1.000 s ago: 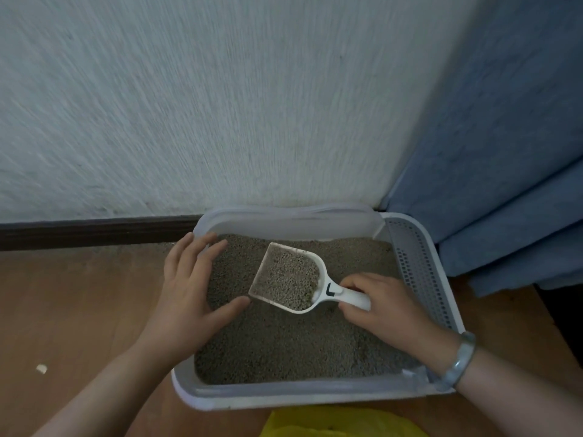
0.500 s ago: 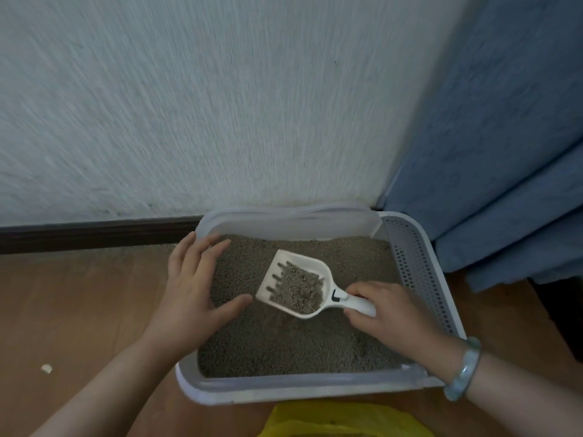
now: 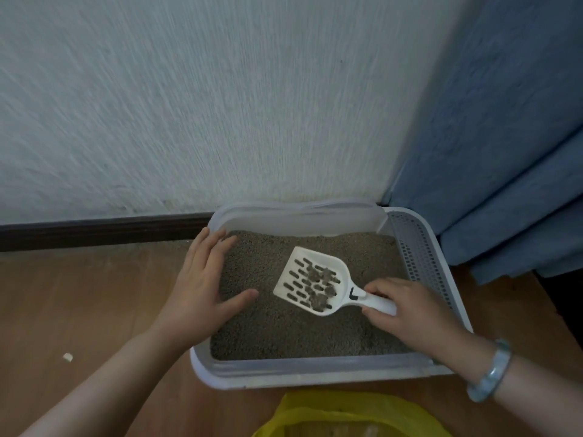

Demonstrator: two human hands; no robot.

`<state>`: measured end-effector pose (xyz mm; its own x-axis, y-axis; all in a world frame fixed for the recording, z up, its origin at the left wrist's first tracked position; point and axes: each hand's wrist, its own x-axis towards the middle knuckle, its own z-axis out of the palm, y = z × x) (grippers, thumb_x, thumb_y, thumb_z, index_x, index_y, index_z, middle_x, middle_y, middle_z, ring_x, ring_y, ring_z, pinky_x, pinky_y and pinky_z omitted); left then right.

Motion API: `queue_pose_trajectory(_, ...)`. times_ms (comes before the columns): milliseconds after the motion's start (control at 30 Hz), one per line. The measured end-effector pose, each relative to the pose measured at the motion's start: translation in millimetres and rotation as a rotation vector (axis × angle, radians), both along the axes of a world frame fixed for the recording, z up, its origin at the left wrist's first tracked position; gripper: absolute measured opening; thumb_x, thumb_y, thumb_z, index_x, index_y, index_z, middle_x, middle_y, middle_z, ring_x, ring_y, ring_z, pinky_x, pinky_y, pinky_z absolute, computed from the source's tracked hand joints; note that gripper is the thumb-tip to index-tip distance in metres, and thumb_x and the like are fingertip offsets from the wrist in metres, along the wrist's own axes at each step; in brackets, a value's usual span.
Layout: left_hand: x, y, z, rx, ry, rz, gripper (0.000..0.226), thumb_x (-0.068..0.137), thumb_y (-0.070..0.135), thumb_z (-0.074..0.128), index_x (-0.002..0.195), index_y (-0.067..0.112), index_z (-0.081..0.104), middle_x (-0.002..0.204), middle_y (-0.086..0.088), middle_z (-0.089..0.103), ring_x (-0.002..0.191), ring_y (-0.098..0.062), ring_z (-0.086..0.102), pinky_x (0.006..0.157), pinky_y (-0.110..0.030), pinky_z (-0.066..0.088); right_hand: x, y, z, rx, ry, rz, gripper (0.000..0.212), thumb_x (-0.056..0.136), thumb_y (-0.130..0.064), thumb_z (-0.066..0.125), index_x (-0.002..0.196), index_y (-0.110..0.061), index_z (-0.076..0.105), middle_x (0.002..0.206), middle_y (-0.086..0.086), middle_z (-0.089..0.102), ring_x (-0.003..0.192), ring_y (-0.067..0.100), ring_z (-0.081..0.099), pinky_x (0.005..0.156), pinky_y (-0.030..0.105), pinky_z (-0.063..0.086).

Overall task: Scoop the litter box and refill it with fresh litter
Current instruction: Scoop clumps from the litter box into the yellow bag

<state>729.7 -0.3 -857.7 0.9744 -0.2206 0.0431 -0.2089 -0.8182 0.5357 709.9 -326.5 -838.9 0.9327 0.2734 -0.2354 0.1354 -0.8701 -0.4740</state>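
The scoop (image 3: 315, 280) is white and slotted. It is held above the grey litter (image 3: 284, 337), near the centre of the litter box (image 3: 315, 375). The blade points toward 10 o'clock and the handle runs back toward 4 o'clock. A few dark clumps (image 3: 318, 290) lie on the slotted blade.

The right hand (image 3: 413, 310) grips the handle. Fingers and thumb are curled round it just behind the black mark at the neck, so the whole blade lies beyond the grip at its 10 o'clock side. The right forearm enters from 4 o'clock and crosses the near right corner of the box. A pale blue-green bracelet (image 3: 489, 372) sits on the wrist.

The left hand (image 3: 202, 288) lies flat on the left edge of the box at 9 o'clock. The fingers are straight and close together, pointing toward 12 o'clock. The thumb is spread out toward 3 o'clock over the litter. It holds nothing. The left forearm enters from 7 o'clock.

The box is white and rectangular, with a perforated panel (image 3: 419, 263) along its 3 o'clock side. It stands on a wooden floor (image 3: 79, 294), in a corner. A textured white wall (image 3: 189, 105) with a dark baseboard (image 3: 94, 232) is at 12 o'clock. A blue curtain (image 3: 504, 152) hangs at 2 o'clock. A yellow bag (image 3: 347, 417) lies just beside the box at 6 o'clock. A small pale scrap (image 3: 67, 357) lies on the floor at 8 o'clock, well apart from the box.
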Motion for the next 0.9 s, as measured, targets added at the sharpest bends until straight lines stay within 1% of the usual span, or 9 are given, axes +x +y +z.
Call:
queue_pose_trajectory(67, -4, 3, 0, -0.009, 0.009, -0.002, 0.096, 0.068, 0.074, 0.044, 0.147, 0.026, 0.022, 0.152, 0.015, 0.010, 0.143, -0.002, -0.007, 0.114, -0.031, 0.006, -4, -1, 0, 0.012, 0.005, 0.006, 0.014, 0.083, -0.040, 0.063, 0.097, -0.039, 0.062, 0.085, -0.018, 0.060, 0.075, 0.003, 0.055, 0.062, 0.023, 0.043)
queue_pose_trajectory(133, -10, 5, 0, -0.039, 0.040, 0.028, 0.096, 0.067, 0.075, 0.045, 0.147, 0.026, 0.023, 0.154, 0.013, 0.011, 0.143, -0.003, 0.001, 0.114, -0.031, 0.010, -8, -1, 1, -0.008, 0.010, 0.016, 0.015, 0.083, -0.041, 0.062, 0.098, -0.039, 0.062, 0.085, -0.019, 0.059, 0.076, 0.002, 0.055, 0.061, 0.021, 0.041)
queue_pose_trajectory(233, -20, 7, 0, -0.091, 0.092, 0.083, 0.098, 0.066, 0.077, 0.050, 0.147, 0.029, 0.023, 0.155, 0.012, 0.010, 0.138, -0.001, 0.010, 0.112, -0.029, 0.015, -13, -2, 2, 0.012, 0.001, -0.006, 0.018, 0.082, -0.040, 0.063, 0.100, -0.036, 0.063, 0.086, -0.019, 0.059, 0.076, 0.002, 0.055, 0.063, 0.023, 0.043)
queue_pose_trajectory(333, -26, 9, -1, -0.069, 0.103, 0.087, 0.095, 0.070, 0.070, 0.056, 0.148, 0.026, 0.022, 0.156, 0.010, 0.010, 0.141, -0.009, 0.015, 0.112, -0.032, 0.019, -21, 1, 5, 0.047, 0.005, -0.015, 0.020, 0.081, -0.037, 0.066, 0.101, -0.035, 0.063, 0.086, -0.024, 0.056, 0.079, -0.002, 0.054, 0.065, 0.022, 0.044)
queue_pose_trajectory(467, -32, 10, 2, 0.007, 0.108, 0.064, 0.090, 0.077, 0.056, 0.063, 0.149, 0.022, 0.020, 0.158, 0.007, 0.008, 0.143, -0.014, 0.017, 0.113, -0.034, 0.023, -32, -1, 15, 0.124, -0.003, -0.005, 0.024, 0.079, -0.034, 0.068, 0.103, -0.033, 0.065, 0.088, -0.023, 0.057, 0.082, -0.005, 0.054, 0.066, 0.016, 0.040)
queue_pose_trajectory(567, -38, 10, 6, 0.038, 0.134, 0.067, 0.092, 0.077, 0.056, 0.064, 0.149, 0.022, 0.019, 0.158, 0.008, 0.005, 0.143, -0.017, 0.020, 0.113, -0.039, 0.027, -43, -5, 29, 0.163, 0.015, 0.029, 0.026, 0.080, -0.034, 0.068, 0.106, -0.035, 0.065, 0.090, -0.017, 0.058, 0.083, -0.002, 0.054, 0.070, 0.020, 0.043)
queue_pose_trajectory(767, -52, 9, 12, 0.083, 0.176, 0.074, 0.096, 0.076, 0.057, 0.066, 0.150, 0.024, 0.015, 0.159, 0.009, 0.003, 0.142, -0.021, 0.022, 0.112, -0.042, 0.031, -82, -19, 43, 0.155, 0.056, 0.127, 0.024, 0.079, -0.035, 0.070, 0.103, -0.036, 0.066, 0.086, -0.018, 0.057, 0.086, -0.002, 0.054, 0.068, 0.011, 0.038)
queue_pose_trajectory(833, -56, 9, 15, 0.091, 0.180, 0.068, 0.096, 0.077, 0.057, 0.066, 0.150, 0.023, 0.015, 0.159, 0.007, 0.003, 0.143, -0.021, 0.021, 0.112, -0.041, 0.029, -97, -25, 42, 0.153, 0.078, 0.151, 0.026, 0.078, -0.040, 0.068, 0.103, -0.038, 0.065, 0.087, -0.020, 0.057, 0.088, -0.004, 0.054, 0.069, 0.010, 0.038)
queue_pose_trajectory(900, -59, 8, 18, 0.092, 0.185, 0.065, 0.094, 0.078, 0.056, 0.065, 0.150, 0.023, 0.014, 0.160, 0.007, 0.004, 0.142, -0.021, 0.021, 0.112, -0.041, 0.028, -110, -32, 36, 0.137, 0.115, 0.174, 0.031, 0.074, -0.048, 0.063, 0.104, -0.039, 0.064, 0.090, -0.022, 0.058, 0.090, -0.005, 0.054, 0.072, 0.013, 0.041)
